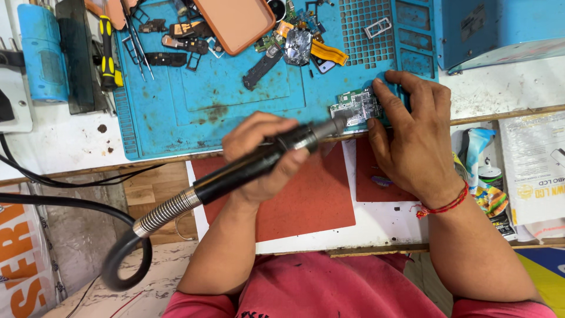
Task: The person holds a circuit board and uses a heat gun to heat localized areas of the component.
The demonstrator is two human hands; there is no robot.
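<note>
Circuit board [355, 106] lies on blue work mat [235, 94], workbench cluttered with parts.

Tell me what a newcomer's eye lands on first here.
Probably the black hot-air handpiece with its coiled metal hose, held in the left hand at centre, nozzle aimed at a small circuit board. The right hand pins that board at the near edge of the blue work mat, which is littered with phone parts further back.
</note>
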